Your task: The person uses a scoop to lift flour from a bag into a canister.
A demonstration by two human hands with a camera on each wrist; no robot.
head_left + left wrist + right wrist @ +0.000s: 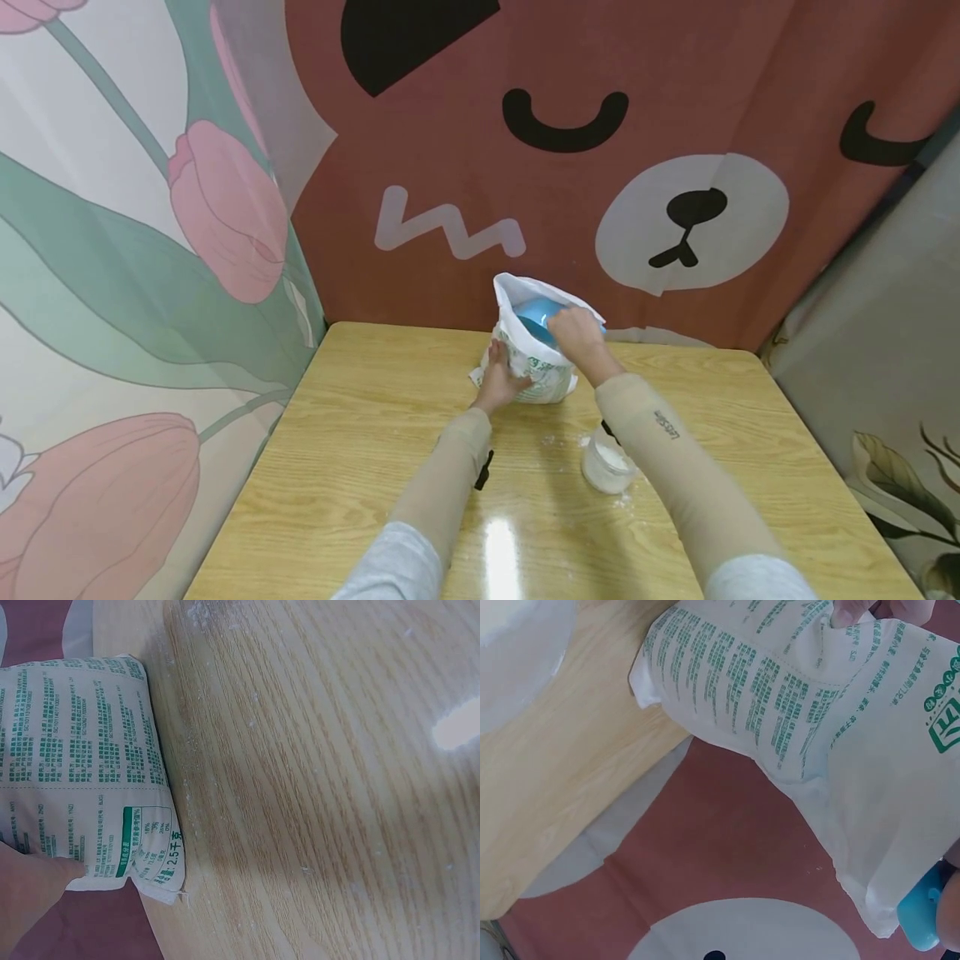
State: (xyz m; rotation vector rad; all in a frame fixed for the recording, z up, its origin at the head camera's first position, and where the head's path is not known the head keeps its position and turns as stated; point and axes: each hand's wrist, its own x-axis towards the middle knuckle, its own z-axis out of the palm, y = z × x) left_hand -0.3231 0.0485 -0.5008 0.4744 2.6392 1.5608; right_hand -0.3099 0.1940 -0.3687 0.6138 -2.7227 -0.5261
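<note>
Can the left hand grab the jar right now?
Probably not without letting go: the left hand holds the white bag. The jar looks free on its left, though the right sleeve hides part.

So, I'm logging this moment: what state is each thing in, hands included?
White bag: mouth open, standing on the table.
Blue scoop: partly inside the bag's mouth.
Right hand: gripping the blue scoop.
Left hand: holding the side of the white bag.
Jar: upright, white contents inside, partly hidden by the right forearm.
Table: white specks scattered on it.
</note>
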